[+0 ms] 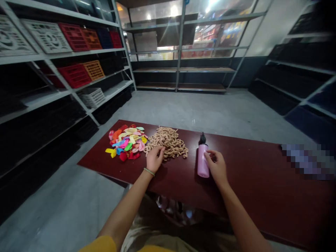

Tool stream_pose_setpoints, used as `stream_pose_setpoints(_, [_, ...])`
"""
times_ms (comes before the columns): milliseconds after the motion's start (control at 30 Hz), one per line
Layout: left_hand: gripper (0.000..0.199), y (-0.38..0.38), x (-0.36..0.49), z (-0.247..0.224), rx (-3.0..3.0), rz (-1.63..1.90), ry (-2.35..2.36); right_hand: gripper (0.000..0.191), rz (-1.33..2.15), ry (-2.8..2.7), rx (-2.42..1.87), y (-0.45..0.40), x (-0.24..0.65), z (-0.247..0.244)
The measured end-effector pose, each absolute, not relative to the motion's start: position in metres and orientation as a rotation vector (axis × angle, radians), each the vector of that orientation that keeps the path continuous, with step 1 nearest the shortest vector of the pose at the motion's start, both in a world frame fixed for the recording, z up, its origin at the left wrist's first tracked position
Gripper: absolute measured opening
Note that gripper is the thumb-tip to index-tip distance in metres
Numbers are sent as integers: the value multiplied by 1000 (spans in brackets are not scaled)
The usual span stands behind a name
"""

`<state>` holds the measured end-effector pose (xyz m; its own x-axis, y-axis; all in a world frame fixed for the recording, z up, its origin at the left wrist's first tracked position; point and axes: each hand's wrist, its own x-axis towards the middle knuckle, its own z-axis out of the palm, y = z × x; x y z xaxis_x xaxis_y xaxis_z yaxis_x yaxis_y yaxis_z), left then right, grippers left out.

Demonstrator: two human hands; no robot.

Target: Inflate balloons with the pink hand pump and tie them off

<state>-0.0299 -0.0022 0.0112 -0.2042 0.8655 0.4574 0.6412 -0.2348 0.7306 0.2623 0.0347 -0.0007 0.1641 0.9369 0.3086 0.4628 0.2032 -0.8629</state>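
My left hand (155, 159) is at the near edge of a heap of tan, curled pieces (168, 140), its fingers drawn together; what they hold, if anything, is too small to tell. A pink cylindrical bottle with a black nozzle (203, 161) lies on the dark red table (249, 164), nozzle pointing away from me. Against its right side rest the fingertips of my right hand (216, 164), with the fingers curved and a gap between thumb and fingers. Left of the tan heap is a pile of colourful balloons (128, 141).
Metal shelves with plastic crates (76, 75) stand at the left, and more shelving (181, 68) runs along the back. A blurred, pixelated item (301, 159) is at the table's right end. Below the near edge hangs a shiny bag-like thing (178, 210).
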Motion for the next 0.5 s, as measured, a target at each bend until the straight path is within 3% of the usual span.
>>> stream_pose_setpoints(67, [24,0,-44,18,1718,1481,1872,49,566,-1467,-1468,36,263,-1])
stream_pose_setpoints(267, [27,-2,-124,46,1600,1560,2247,101,591,-1736,-1808,42,256,5])
stream_pose_setpoints(400, [26,-1,-160,58,1563,1216,2498,109,561,-1897,-1912,51,251,7])
stream_pose_setpoints(500, [36,3,-172,62,1516,895,2607,100,569,-1976,-1927,60,253,3])
